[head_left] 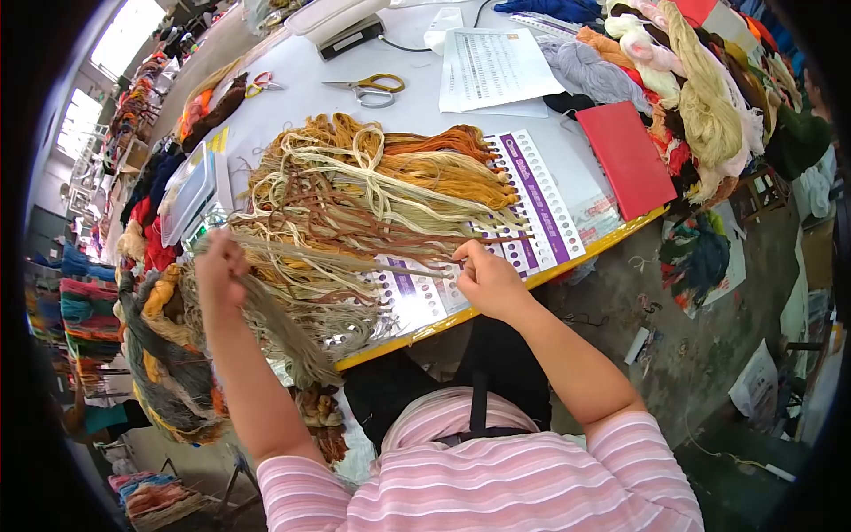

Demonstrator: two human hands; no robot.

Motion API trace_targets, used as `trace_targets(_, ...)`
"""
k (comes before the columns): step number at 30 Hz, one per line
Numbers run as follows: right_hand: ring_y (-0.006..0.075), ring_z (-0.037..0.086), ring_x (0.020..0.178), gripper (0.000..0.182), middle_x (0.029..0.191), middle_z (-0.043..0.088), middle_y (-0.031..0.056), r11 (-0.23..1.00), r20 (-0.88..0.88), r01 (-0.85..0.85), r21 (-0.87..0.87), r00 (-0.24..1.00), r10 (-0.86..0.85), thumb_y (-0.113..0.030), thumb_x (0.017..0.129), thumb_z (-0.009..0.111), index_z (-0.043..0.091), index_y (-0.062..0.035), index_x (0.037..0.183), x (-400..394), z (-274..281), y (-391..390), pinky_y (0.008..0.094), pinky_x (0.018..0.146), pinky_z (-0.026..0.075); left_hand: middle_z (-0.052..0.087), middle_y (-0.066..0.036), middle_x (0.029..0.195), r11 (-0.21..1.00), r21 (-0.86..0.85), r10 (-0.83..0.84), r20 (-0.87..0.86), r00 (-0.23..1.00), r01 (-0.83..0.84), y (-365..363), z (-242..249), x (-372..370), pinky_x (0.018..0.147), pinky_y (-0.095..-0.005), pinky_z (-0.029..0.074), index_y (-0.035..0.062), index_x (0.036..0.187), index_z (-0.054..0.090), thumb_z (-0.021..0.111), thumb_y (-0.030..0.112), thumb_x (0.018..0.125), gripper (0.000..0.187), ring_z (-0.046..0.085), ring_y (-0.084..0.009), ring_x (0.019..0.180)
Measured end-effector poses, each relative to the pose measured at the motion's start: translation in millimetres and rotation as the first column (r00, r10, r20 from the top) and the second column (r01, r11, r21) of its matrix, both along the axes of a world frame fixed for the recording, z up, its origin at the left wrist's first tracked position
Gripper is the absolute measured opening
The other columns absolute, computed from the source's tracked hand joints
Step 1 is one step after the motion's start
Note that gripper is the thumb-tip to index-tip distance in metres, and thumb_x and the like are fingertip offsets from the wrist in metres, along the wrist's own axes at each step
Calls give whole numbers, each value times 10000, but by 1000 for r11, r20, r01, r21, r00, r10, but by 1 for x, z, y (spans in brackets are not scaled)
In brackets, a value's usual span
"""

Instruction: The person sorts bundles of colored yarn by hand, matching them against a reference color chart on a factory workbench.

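Note:
My left hand (220, 268) is closed around a hank of grey-green yarn (288, 332), whose loose part hangs over the table's front edge. My right hand (489, 279) pinches the end of a grey-green strand, which runs nearly straight between the two hands. Under it lies a white and purple card with punched holes (532, 199). Many ochre, cream, brown and olive yarn strands (381, 191) are attached along this card and spread to the left across the table. A second card (421, 297) shows partly beneath the strands near the front edge.
Scissors with gold and silver handles (370, 89) and small red-handled snips (262, 84) lie farther back. Printed sheets (492, 71), a red folder (626, 160) and piled yarn hanks (709, 97) are to the right. A clear plastic box (191, 191) stands left. Yellow tape (425, 330) edges the table.

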State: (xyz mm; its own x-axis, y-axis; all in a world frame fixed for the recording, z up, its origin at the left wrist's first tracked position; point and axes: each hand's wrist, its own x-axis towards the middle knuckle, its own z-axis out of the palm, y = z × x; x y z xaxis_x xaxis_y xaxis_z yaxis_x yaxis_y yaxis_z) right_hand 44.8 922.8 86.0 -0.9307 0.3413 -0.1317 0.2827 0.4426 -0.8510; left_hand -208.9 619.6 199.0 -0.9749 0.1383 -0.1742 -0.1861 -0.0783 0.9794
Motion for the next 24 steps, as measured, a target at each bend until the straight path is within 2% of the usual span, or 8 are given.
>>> trace_targets(4, 261, 600, 644, 210, 649, 572, 81, 997, -44, 72, -42, 996, -74, -110, 795, 572, 539, -50, 993, 0, -3, -3, 377, 610, 458, 593, -118, 923, 887, -173, 333, -404, 852, -429, -1, 3, -20, 501, -204, 445, 34, 1063, 547, 542, 83, 908, 163, 570, -124, 642)
trace_targets(7, 203, 595, 624, 190, 691, 582, 72, 984, -76, 125, -129, 988, -136, -142, 817, 604, 582, -43, 977, 5, 10, -11, 335, 593, 458, 516, -193, 1238, 820, -543, 19, -289, 957, -181, 44, 20, 47, 623, -255, 513, 38, 1297, 459, 534, 162, 932, 392, 633, -184, 798)
trace_targets(10, 143, 573, 627, 197, 745, 586, 65, 916, -292, 73, -394, 935, -200, -180, 827, 649, 624, -39, 962, 8, 22, -44, 287, 585, 452, 447, -123, 1381, 910, -92, -388, 158, 908, 405, 79, 14, 117, 891, -390, 482, 143, 1340, 469, 505, 281, 947, 418, 505, -254, 1210)
trace_targets(11, 61, 559, 689, 188, 766, 589, 1, 937, -328, -56, -346, 942, -65, -88, 851, 663, 616, -7, 1014, 10, 36, -47, 206, 623, 457, 423, -89, 1411, 822, 128, -570, 201, 797, 555, 84, 2, 132, 953, -430, 443, 141, 1329, 483, 471, 252, 957, 389, 379, -264, 1328)
trace_targets(12, 64, 569, 707, 178, 785, 602, 11, 918, -374, -114, -379, 926, -40, -81, 857, 657, 620, -3, 1012, 12, 51, -55, 203, 630, 461, 378, -95, 1444, 735, 70, -675, 176, 717, 674, 91, -3, 150, 976, -433, 425, 94, 1318, 492, 419, 207, 969, 374, 375, -266, 1330)
trace_targets(15, 83, 595, 739, 155, 827, 627, 38, 812, -345, -197, -549, 938, -5, -69, 867, 644, 632, 13, 999, 17, 60, -64, 217, 656, 480, 408, -161, 1406, 660, 330, -747, 185, 639, 676, 114, -7, 185, 1030, -351, 356, -77, 1370, 370, 453, 248, 929, 554, 439, -236, 1250)
trace_targets(22, 99, 607, 761, 134, 844, 643, 47, 535, -184, -144, -833, 983, -24, -97, 851, 657, 659, 18, 919, 25, 68, -57, 247, 691, 489, 425, -173, 1387, 598, 522, -790, 254, 559, 608, 112, -7, 185, 1035, -350, 348, -98, 1376, 345, 394, 242, 942, 554, 447, -230, 1240)
trace_targets(24, 102, 612, 758, 125, 847, 645, 47, 655, -230, -184, -733, 973, 15, -86, 852, 644, 659, 16, 924, 26, 60, -60, 247, 697, 491, 438, -175, 1373, 602, 495, -789, 250, 561, 626, 113, -9, 186, 1022, -343, 358, -94, 1382, 338, 397, 255, 940, 566, 459, -224, 1227)
